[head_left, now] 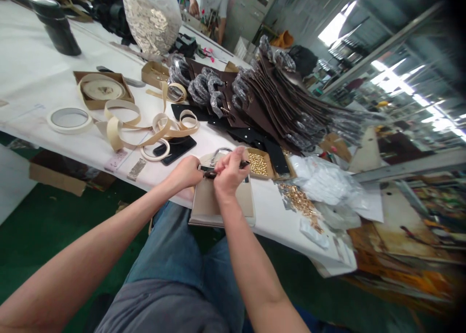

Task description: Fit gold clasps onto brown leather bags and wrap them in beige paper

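Observation:
My left hand (189,172) is closed at the left end of a small dark piece with a light metallic edge (206,168); its fingertips are mostly hidden. Closed in a fist, my right hand (230,172) grips a slim dark tool (244,164), whose end sticks out on the right; its kind I cannot make out. Both hands are over a beige flat panel (207,204) that lies at the table edge above my lap. Just behind my right hand is a loop covered in clear plastic (220,152).
A cardboard tray of gold studs (257,164) and loose gold hardware (302,199) lie to the right. Brown panels with wrapped handles (276,95) are stacked behind. At left are tape rolls (69,119), beige strips (138,139) and a phone (178,150). Another person (214,3) stands across.

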{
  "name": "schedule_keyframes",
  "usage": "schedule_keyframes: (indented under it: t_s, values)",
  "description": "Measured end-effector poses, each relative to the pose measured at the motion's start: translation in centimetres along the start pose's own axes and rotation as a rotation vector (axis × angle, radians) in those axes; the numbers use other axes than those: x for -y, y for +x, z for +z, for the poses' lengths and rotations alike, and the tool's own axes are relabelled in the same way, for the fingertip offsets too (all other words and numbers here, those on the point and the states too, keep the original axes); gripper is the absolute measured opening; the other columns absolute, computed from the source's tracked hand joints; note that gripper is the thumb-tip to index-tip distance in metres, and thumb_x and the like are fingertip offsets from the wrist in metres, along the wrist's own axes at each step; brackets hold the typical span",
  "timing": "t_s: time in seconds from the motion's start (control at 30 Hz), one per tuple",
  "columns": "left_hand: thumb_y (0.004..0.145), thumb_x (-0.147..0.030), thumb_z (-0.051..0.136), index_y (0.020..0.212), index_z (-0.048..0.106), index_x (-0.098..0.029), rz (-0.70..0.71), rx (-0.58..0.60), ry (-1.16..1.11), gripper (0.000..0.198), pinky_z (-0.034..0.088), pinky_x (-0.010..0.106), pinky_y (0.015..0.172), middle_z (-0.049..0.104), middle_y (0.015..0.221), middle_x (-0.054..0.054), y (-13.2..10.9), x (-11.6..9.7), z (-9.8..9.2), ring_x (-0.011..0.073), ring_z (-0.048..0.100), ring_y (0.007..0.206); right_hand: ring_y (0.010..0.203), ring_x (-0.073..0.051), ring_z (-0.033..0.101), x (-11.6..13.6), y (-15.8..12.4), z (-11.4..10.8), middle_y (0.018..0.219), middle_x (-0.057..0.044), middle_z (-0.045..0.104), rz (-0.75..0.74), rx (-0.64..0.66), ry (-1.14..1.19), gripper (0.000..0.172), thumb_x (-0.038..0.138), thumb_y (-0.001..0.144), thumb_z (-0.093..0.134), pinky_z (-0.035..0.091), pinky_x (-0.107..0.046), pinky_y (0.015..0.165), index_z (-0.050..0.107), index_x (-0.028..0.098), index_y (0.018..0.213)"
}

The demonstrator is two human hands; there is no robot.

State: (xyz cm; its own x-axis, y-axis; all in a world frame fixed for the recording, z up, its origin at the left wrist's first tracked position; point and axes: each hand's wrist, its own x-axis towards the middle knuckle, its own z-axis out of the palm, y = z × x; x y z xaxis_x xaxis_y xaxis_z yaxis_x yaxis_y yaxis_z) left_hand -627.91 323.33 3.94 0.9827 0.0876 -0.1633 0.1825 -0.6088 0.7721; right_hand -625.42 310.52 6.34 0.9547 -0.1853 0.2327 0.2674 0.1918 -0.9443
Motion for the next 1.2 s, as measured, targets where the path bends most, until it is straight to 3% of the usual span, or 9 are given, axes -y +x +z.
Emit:
schedule_keyframes:
  t_s: [0.1,0.23,0.43,0.6,0.7,0.8,0.93,1.07,1.2]
  values:
    - [0.085,-0.019,0.071,0.072,0.074,-0.011,0.013,0.013,-0.006,0.016,0.034,0.03,0.06,0.064,0.06,0.006,-0.2,-0.4,-0.3,0.0159,0.052,0.064,0.041,-0.008,0.024,0.2,0.1,-0.8,0.058,0.012,0.023,-0.025,-0.011,0.13,0.067,0.076,0.104,0.067,0.024,-0.024,0.039,0.031,0.028,0.074]
    - [0.086,-0.019,0.071,0.076,0.076,-0.011,-0.042,0.056,-0.046,0.014,0.038,0.029,0.06,0.066,0.058,0.006,-0.7,-0.9,-0.9,0.017,0.056,0.061,0.044,-0.01,0.037,-0.2,-1.0,-0.5,0.058,0.01,0.034,-0.132,0.077,0.082,0.062,0.069,0.107,0.07,0.033,-0.026,0.044,0.039,0.027,0.071]
    - [0.086,-0.014,0.069,0.078,0.08,-0.011,-0.014,0.027,-0.064,0.014,0.04,0.03,0.064,0.069,0.063,0.007,-0.6,-0.5,-0.5,0.0181,0.06,0.064,0.05,-0.013,0.048,0.1,-1.4,0.6,0.055,0.005,0.045,-0.156,0.083,-0.258,0.064,0.074,0.111,0.056,0.043,-0.028,0.052,0.046,0.027,0.068]
    - [0.086,-0.014,0.069,0.076,0.077,-0.013,0.018,-0.02,-0.02,0.014,0.037,0.032,0.064,0.074,0.073,0.01,0.1,0.0,0.4,0.0197,0.061,0.069,0.051,-0.013,0.047,-0.5,-0.8,1.3,0.055,0.005,0.045,-0.094,0.137,-0.347,0.071,0.087,0.109,0.043,0.042,-0.028,0.052,0.042,0.028,0.07]
    - [0.086,-0.017,0.071,0.073,0.072,-0.016,0.024,-0.011,0.022,0.013,0.034,0.032,0.062,0.07,0.07,0.008,0.1,-0.3,0.4,0.0189,0.057,0.067,0.045,-0.011,0.035,0.1,2.2,0.5,0.053,0.009,0.032,0.069,0.143,-0.212,0.076,0.096,0.101,0.047,0.033,-0.028,0.044,0.032,0.029,0.07]
    - [0.087,-0.021,0.071,0.071,0.066,-0.018,0.022,-0.015,0.032,0.017,0.032,0.032,0.062,0.063,0.065,0.004,0.0,-0.3,0.3,0.0177,0.053,0.064,0.045,-0.009,0.017,2.6,6.6,-4.6,0.057,0.013,0.022,0.282,0.192,-0.061,0.081,0.098,0.091,0.064,0.019,-0.027,0.04,0.027,0.029,0.073]
    - [0.09,-0.03,0.07,0.074,0.064,-0.02,0.019,0.02,-0.086,0.02,0.028,0.03,0.058,0.055,0.06,-0.002,0.2,0.7,0.8,0.0162,0.049,0.059,0.05,-0.009,0.031,5.3,9.5,-17.0,0.073,0.008,0.052,0.368,0.225,-0.348,0.065,0.083,0.086,0.085,0.021,-0.024,0.044,0.05,0.027,0.092]
    - [0.087,-0.039,0.075,0.073,0.061,-0.022,-0.015,0.089,-0.285,0.026,0.025,0.028,0.053,0.053,0.058,-0.004,0.7,1.2,1.4,0.0146,0.048,0.053,0.081,-0.024,0.062,2.3,9.3,-26.0,0.094,-0.006,0.07,0.051,0.091,-0.967,0.053,0.074,0.093,0.079,0.052,-0.035,0.07,0.06,0.025,0.102]
    - [0.078,-0.049,0.089,0.072,0.06,-0.021,-0.083,0.155,-0.487,0.041,0.028,0.026,0.052,0.056,0.058,-0.004,0.6,0.8,1.0,0.0123,0.046,0.052,0.11,-0.034,0.066,-1.2,8.9,-28.2,0.116,-0.017,0.071,-0.274,0.134,-1.212,0.037,0.059,0.107,0.065,0.055,-0.049,0.098,0.065,0.022,0.111]
